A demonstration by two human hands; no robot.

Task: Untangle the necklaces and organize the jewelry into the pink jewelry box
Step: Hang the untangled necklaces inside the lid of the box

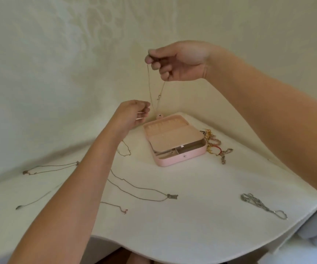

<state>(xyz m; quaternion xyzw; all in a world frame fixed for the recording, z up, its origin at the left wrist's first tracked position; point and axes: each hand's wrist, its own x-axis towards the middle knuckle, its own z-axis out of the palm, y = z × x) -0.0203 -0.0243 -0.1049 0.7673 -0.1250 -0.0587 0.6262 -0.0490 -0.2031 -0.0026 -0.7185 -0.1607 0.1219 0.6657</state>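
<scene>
Gold necklace (pixel 149 86) in pinch of right hand (pixel 180 61); grip of left hand (pixel 133 115) unclear.

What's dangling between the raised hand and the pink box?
A thin gold necklace, pinched by the right hand, hangs down toward the open pink box, as the head view shows.

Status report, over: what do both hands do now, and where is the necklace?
Right hand pinches thin necklace, hanging near open pink jewelry box. Left hand beside it, contact unclear. Other necklaces lie spread on table.
</scene>
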